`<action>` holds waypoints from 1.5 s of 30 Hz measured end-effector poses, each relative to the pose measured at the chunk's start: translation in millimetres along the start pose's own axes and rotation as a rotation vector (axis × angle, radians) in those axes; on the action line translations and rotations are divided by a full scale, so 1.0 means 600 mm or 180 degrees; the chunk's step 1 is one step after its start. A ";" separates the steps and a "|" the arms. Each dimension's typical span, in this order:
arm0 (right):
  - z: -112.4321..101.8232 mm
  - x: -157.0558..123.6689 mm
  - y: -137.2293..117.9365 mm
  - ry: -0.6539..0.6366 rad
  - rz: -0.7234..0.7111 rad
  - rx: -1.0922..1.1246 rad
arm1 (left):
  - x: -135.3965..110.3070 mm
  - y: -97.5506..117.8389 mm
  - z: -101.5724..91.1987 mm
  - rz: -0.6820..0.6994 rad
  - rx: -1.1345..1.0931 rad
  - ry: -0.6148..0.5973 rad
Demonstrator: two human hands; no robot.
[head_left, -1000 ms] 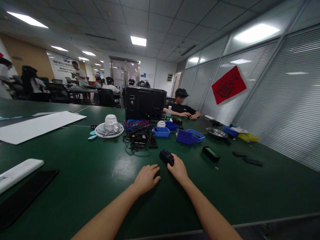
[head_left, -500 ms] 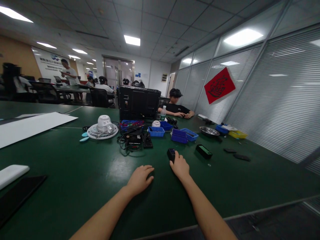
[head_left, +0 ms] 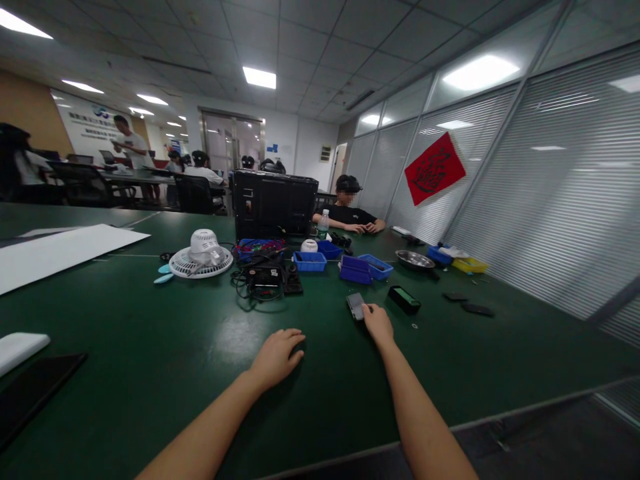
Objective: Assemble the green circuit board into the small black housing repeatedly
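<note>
In the head view my right hand [head_left: 379, 325] is closed on the edge of a small dark rectangular device [head_left: 355, 306]. Its flat grey face is tilted up towards me; its exact kind I cannot make out. Just right of that hand lies a black open-topped case [head_left: 405, 299] with green inside. A small pale ring [head_left: 415, 326] is on the table near it. My left hand [head_left: 277, 357] rests on the green tabletop with its fingers stretched out, holding nothing.
Beyond my hands stand blue trays [head_left: 309, 261], a black soldering station with cables [head_left: 263, 275], a white fan part [head_left: 201, 257], a metal bowl [head_left: 415, 260] and a large black panel [head_left: 274, 203]. Flat black pieces [head_left: 477, 309] lie at right. Another person [head_left: 349, 212] sits across the table.
My right hand has shifted slightly right and turned the device, so a grey face shows where a dark one did. My left hand stays in place on the table.
</note>
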State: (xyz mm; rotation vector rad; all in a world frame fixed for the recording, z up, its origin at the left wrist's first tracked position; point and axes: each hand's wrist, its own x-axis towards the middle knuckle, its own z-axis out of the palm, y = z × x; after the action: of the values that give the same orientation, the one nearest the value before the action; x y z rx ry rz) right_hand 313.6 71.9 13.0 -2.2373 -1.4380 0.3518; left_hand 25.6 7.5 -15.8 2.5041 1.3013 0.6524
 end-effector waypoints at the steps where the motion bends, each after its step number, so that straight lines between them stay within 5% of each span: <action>1: -0.001 0.003 0.004 0.0082 0.0016 -0.0040 | 0.000 0.000 -0.001 0.0004 0.0000 -0.0005; 10: -0.006 -0.004 0.000 -0.0038 0.0100 -0.0454 | -0.001 0.001 -0.003 0.0016 0.0024 0.0008; 22: 0.031 -0.032 -0.024 0.0423 -0.1041 -0.0269 | -0.001 0.001 -0.002 -0.0005 0.0008 -0.0012; 26: 0.029 -0.035 -0.024 0.0889 -0.1216 -0.0203 | -0.001 0.001 -0.003 0.0013 0.0000 -0.0002; 36: -0.019 -0.033 -0.013 0.1514 -0.0531 0.0222 | -0.001 0.005 -0.007 -0.0016 -0.0026 -0.0035; 41: -0.020 -0.030 -0.018 0.1525 -0.0470 0.1501 | 0.000 0.001 -0.004 -0.0001 -0.0033 -0.0008; 45: 0.004 -0.035 -0.035 0.0561 -0.0296 0.3612 | 0.000 0.001 -0.002 0.0003 -0.0051 -0.0010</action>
State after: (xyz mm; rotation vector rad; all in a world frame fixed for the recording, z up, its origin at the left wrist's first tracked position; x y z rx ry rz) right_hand 287.3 60.7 20.9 -1.2297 -0.8680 0.6961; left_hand 25.2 7.4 -14.3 2.4921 1.2889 0.6562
